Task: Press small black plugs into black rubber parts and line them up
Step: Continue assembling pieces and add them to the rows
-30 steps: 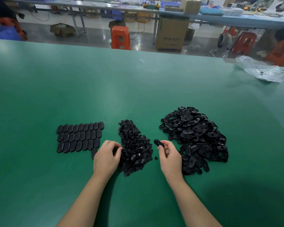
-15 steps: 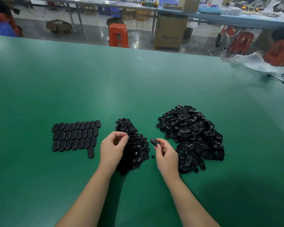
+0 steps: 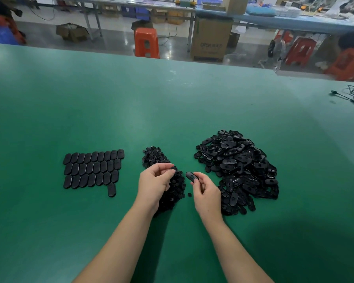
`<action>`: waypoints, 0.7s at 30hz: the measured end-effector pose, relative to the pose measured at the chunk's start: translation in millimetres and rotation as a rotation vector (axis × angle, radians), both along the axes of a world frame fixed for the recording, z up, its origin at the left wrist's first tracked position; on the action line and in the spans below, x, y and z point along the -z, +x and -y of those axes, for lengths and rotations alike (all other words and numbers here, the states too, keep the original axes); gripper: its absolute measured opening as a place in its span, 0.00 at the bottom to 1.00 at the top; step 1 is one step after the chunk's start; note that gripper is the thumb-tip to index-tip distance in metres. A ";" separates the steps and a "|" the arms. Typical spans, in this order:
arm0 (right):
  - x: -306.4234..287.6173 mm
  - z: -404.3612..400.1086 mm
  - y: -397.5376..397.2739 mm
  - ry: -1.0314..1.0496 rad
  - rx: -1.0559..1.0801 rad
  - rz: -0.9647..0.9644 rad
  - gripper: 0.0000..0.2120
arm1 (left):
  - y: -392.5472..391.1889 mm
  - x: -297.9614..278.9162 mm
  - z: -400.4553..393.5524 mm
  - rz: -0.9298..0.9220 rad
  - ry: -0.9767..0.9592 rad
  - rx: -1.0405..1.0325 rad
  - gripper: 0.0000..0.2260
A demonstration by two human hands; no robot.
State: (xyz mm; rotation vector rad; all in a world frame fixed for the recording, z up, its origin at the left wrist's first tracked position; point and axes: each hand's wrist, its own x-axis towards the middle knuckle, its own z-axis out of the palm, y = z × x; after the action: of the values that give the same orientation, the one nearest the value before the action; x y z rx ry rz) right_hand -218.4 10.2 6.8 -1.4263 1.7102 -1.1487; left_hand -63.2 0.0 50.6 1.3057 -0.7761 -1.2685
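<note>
Far left on the green table [image 3: 172, 111] I've got the lined-up rubber parts [image 3: 92, 168], three neat rows laid flat, edges touching, with one lone part [image 3: 111, 189] sitting just below the bottom row's right end. Moving in, the left hand [image 3: 154, 185] is raised over the plug pile [image 3: 166, 180], fingers curled, thumb and fingertips pinching what looks like a small black plug [image 3: 173, 168] — too tiny for me to be sure. Between the hands, one stray plug [image 3: 189, 194] lies on the table. Next, the right hand [image 3: 206, 194] holds a single black rubber part [image 3: 192, 177] by its near end, pinched between thumb and fingers, tilted up and pointing toward the left hand, the two close but apart. Right of that sits the big loose heap of rubber parts [image 3: 238, 172], jumbled. Far right edge, a black cable [image 3: 347, 97].
</note>
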 end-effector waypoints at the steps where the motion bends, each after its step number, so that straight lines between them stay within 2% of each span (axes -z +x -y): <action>1: 0.2 0.0 0.3 -0.001 -0.001 0.005 0.12 | -0.7 0.3 1.0 0.017 0.011 0.012 0.05; 4: -0.1 0.7 0.9 -0.008 0.002 0.015 0.12 | -5.8 0.5 4.5 0.141 0.017 0.073 0.07; 8: -1.0 0.1 0.9 -0.007 -0.002 0.021 0.12 | -16.5 0.3 9.7 0.532 -0.034 0.139 0.09; 10: -1.3 0.1 1.0 -0.001 -0.005 0.018 0.13 | -22.5 -0.6 11.1 0.645 -0.040 0.177 0.09; 15: -2.1 -0.6 0.3 -0.009 0.000 -0.015 0.12 | -35.9 -1.4 11.8 0.735 -0.020 0.222 0.06; 21: -1.3 0.2 0.0 -0.010 -0.004 -0.018 0.12 | -38.2 -1.7 13.0 0.747 0.006 0.227 0.06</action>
State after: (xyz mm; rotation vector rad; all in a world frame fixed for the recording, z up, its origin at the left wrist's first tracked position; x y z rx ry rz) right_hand -218.3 10.0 8.1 -1.4494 1.7157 -1.1468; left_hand -101.4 -13.0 52.3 1.7550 -1.4730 -0.9333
